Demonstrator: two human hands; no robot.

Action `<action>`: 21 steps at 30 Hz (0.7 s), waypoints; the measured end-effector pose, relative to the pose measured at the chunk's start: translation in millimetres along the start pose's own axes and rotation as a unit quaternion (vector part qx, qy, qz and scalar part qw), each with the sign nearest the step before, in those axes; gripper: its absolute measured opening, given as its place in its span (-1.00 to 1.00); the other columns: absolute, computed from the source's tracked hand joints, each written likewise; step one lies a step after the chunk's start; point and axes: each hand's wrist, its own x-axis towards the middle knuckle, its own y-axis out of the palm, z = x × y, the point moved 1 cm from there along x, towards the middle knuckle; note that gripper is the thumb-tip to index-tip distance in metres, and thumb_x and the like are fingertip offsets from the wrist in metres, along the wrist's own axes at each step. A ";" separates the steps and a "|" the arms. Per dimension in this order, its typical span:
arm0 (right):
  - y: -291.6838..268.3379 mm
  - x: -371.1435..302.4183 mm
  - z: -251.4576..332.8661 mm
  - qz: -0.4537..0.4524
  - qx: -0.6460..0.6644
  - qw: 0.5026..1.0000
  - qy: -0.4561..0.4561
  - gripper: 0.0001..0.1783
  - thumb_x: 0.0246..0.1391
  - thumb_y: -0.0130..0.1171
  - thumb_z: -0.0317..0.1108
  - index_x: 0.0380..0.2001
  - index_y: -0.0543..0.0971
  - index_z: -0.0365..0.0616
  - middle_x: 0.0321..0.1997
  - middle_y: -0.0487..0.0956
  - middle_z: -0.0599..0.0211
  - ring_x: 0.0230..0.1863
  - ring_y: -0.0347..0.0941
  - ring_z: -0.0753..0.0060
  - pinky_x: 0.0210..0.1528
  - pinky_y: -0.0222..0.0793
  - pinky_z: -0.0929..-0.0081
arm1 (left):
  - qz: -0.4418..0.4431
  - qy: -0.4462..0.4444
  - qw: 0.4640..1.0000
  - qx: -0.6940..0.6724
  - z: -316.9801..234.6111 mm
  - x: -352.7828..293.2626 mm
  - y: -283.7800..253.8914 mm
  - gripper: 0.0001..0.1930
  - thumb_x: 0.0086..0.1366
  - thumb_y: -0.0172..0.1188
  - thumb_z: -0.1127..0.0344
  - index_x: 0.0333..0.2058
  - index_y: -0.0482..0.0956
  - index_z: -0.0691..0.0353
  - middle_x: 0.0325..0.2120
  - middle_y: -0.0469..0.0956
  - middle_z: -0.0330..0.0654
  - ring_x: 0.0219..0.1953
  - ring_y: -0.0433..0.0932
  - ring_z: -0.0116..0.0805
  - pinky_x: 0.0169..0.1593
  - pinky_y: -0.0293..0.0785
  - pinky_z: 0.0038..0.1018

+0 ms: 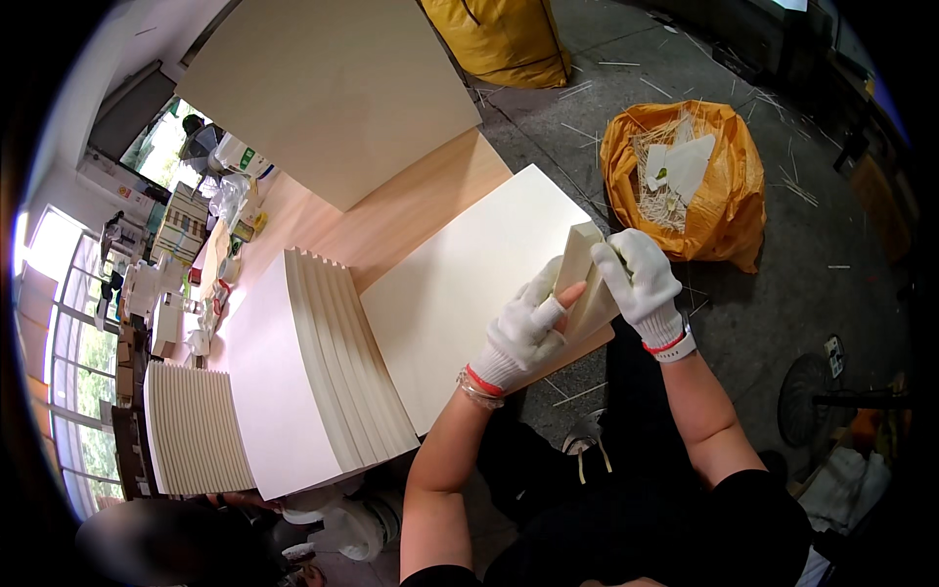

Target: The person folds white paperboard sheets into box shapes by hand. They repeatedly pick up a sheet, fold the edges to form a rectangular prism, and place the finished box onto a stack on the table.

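Observation:
A large cream sheet of card or board (pixel 469 254) lies on the right end of the wooden table, with a narrow raised strip (pixel 575 256) standing up along its right edge. My left hand (pixel 523 333), in a white glove with some bare fingertips, is closed round the near side of this strip. My right hand (pixel 641 279), also gloved in white, pinches the strip's outer side near its top. Whether the strip is a fold of the sheet or a separate piece, I cannot tell.
Left of the sheet stands a stack of cream boards (pixel 284 372) with stepped edges, and another ridged stack (pixel 196 426) beyond. A big upright board (pixel 333 88) stands at the table's back. An orange sack of offcuts (pixel 729 186) and a yellow sack (pixel 504 39) stand on the floor.

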 end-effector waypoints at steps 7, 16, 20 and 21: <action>-0.6 1.1 -0.4 -0.007 -0.059 0.995 -0.076 -0.93 0.19 0.12 -0.46 -0.33 0.55 -0.23 -0.47 0.42 0.24 -0.44 0.39 0.15 -0.39 0.31 0.27 | -0.005 -0.097 0.989 -0.108 -11.1 2.6 -1.6 -0.52 -0.08 0.44 0.52 -0.12 0.53 0.12 0.33 0.09 0.21 -0.02 0.58 0.05 -0.03 0.58 -0.25; -4.5 -1.2 0.6 0.017 0.001 1.000 0.000 -0.91 0.18 0.17 -0.41 -0.37 0.55 -0.20 -0.46 0.45 0.24 -0.42 0.41 0.14 -0.36 0.33 0.26 | -0.017 -0.085 0.993 -0.082 -6.8 -3.0 0.3 -0.43 -0.07 0.24 0.65 -0.01 0.54 0.08 0.36 0.05 0.22 0.02 0.57 0.04 -0.01 0.57 -0.28; -0.6 -1.8 0.0 -0.004 -0.018 1.000 -0.020 -0.91 0.18 0.18 -0.41 -0.37 0.56 -0.19 -0.44 0.47 0.24 -0.40 0.43 0.14 -0.34 0.35 0.26 | 0.008 -0.043 0.997 -0.062 -5.6 2.3 -2.4 -0.44 -0.07 0.23 0.65 -0.01 0.54 0.10 0.34 0.07 0.22 0.01 0.58 0.03 -0.03 0.58 -0.30; 0.0 -2.1 -1.0 -0.008 -0.024 0.999 -0.025 -0.91 0.18 0.18 -0.41 -0.37 0.56 -0.18 -0.43 0.48 0.24 -0.40 0.44 0.14 -0.34 0.36 0.26 | 0.015 -0.035 0.997 -0.067 -6.1 5.4 -3.5 -0.46 -0.08 0.23 0.64 -0.04 0.54 0.12 0.32 0.09 0.24 -0.04 0.60 0.00 -0.06 0.59 -0.29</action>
